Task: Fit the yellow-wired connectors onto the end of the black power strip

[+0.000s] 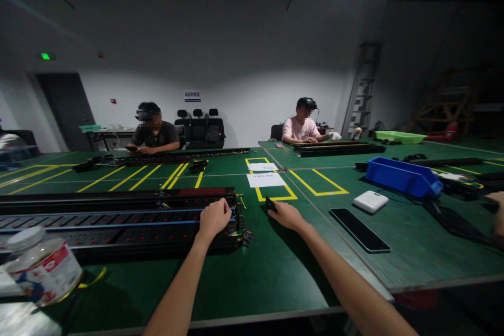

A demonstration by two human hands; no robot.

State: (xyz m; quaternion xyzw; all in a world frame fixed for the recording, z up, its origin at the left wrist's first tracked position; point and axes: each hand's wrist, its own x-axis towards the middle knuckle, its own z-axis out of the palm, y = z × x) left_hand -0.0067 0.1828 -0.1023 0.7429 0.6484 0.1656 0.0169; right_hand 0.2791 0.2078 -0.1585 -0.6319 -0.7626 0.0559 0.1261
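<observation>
A long black rail assembly [165, 232] with blue strips and small red dots lies across the green table on the left. My left hand [214, 218] rests at its right end with the fingers curled together; what they pinch, if anything, is hidden. Loose wires and a small black connector [248, 239] hang out of that end. My right hand [286, 215] is just right of the assembly, apart from it, above the table. Between its thumb and fingers is a small flat black piece [270, 203].
A plastic jar [45, 270] stands at the front left. To the right lie a phone [360, 229], a white box-shaped device [370, 201] and a blue bin [401, 178]. White paper sheets [266, 180] lie ahead. Two people sit across the table; another person's hand shows at the right edge.
</observation>
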